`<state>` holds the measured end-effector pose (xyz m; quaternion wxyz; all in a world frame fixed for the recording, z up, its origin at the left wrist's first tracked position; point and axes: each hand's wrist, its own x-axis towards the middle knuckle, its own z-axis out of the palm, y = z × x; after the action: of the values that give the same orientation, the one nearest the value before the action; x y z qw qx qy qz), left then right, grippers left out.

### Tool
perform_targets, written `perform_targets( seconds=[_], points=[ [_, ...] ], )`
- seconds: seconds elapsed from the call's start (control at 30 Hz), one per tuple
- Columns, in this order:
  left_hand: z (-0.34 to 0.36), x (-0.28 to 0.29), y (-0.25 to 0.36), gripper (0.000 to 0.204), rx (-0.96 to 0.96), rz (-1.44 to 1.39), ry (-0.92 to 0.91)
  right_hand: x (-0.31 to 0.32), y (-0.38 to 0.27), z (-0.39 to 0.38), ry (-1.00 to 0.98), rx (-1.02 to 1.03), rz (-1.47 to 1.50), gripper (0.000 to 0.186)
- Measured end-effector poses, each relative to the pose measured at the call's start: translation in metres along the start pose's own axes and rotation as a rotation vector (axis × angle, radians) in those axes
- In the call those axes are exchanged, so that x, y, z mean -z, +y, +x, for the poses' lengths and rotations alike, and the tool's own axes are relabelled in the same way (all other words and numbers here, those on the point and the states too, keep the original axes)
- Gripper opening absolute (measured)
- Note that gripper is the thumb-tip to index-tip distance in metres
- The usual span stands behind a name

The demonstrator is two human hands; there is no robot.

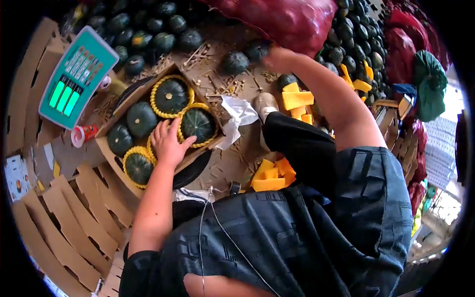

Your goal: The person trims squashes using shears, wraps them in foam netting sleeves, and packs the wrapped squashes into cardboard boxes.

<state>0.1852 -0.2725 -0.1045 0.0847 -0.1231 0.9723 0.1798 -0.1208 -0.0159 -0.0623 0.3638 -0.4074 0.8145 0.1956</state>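
Observation:
A cardboard box (115, 148) holds several dark green round squashes. Some of them, such as the netted squash (172, 96) at its far corner, wear yellow foam net sleeves; a bare squash (142, 119) sits among them. My left hand (168, 143) lies over the box with fingers spread, beside another sleeved squash (198, 124); part of what is under the palm is hidden. My right hand (278, 59) reaches far forward to a loose squash (258, 50) on the floor. Its fingers are blurred, so their grip is unclear. A second loose squash (235, 63) lies just left of that one.
A green scale display (78, 76) stands at the left, with a red cup (84, 135) near it. Folded cardboard (74, 218) is stacked lower left. Yellow foam nets (298, 100) lie near my shoe (266, 105). A red mesh sack (282, 22) and squash heaps (161, 24) line the back.

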Motion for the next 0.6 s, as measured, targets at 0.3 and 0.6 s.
perform_targets(
  seconds=[0.3,0.6],
  points=[
    [-0.01,0.014,0.025,0.068,0.086,0.016,-0.079,-0.142,0.027,-0.036,-0.191,-0.213,-0.034,0.028],
    [-0.087,0.037,0.038,0.052,0.005,-0.104,0.041,-0.166,0.041,-0.093,-0.148,-0.132,0.184,0.02]
  ],
)
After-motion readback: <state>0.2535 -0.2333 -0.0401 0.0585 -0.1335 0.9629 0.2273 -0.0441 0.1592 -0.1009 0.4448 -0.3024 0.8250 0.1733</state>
